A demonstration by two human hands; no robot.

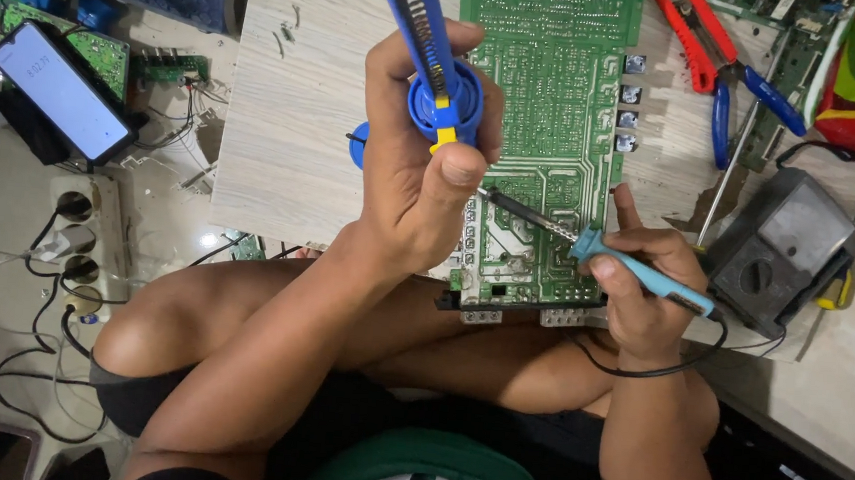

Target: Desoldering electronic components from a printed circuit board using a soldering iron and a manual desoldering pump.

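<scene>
Clearly, both fists grip tight: left hand holding the blue-yellow plastic desoldering pump, right hand the light-blue-handled soldering iron on the green circuit board; lingering heat might lift pads.

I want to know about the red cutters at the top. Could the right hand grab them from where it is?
Probably not right away. The right hand is wrapped around the soldering iron, so its fingers are full. The red cutters lie uncovered on the wooden board beyond the green circuit board, so nothing else blocks them.
</scene>
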